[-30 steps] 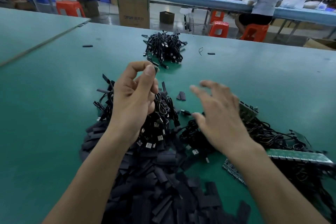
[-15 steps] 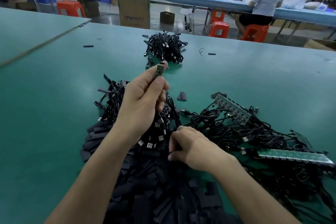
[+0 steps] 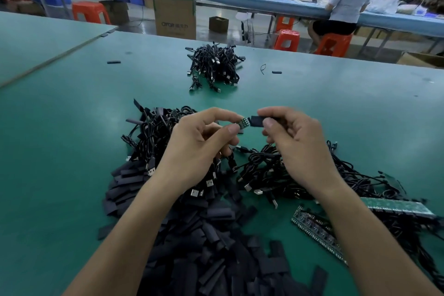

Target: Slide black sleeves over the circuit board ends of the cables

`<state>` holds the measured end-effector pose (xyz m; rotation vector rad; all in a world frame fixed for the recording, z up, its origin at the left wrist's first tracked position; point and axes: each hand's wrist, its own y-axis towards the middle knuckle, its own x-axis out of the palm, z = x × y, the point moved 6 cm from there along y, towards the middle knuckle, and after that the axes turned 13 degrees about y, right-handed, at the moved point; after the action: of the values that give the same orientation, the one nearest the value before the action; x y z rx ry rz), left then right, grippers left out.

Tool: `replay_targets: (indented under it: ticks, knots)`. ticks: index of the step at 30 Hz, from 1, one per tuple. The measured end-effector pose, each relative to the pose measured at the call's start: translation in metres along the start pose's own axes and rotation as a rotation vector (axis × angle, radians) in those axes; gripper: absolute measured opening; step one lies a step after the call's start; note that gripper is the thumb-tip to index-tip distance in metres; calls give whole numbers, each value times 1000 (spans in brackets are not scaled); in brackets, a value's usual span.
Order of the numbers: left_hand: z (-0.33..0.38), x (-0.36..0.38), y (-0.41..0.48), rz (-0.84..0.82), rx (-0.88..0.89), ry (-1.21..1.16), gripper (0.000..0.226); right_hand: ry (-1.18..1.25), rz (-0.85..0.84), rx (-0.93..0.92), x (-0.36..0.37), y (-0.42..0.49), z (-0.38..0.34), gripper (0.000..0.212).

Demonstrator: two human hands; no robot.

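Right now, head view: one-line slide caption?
Left hand pinches a cable's circuit board end; right hand holds a black sleeve at its tip, not yet slid on.

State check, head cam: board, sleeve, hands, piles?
circuit board end, bare, pinched by left hand
black sleeve, pinched by right hand, mouth at the board's tip, not slid on
sleeve pile, loose heap on the table
near cables, tangled below the hands
far cable bundle, heaped, untouched
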<state>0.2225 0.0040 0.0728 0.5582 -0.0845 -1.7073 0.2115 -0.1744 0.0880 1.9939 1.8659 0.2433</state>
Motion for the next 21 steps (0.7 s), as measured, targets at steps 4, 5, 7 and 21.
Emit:
replay_targets:
  ticks: [4, 5, 7, 21]
  knots:
    - [-5, 1, 0, 3, -24, 52, 18, 18, 8, -46, -2, 1, -8, 26]
    - [-6, 1, 0, 8, -28, 66, 18, 28, 4, -51, -1, 1, -8, 26]
    - [-8, 0, 1, 24, -29, 96, 17, 51, -3, -54, 0, 0, -8, 25]
    - [-8, -2, 2, 56, -60, 108, 13, -10, 18, -107, 3, -1, -7, 19]
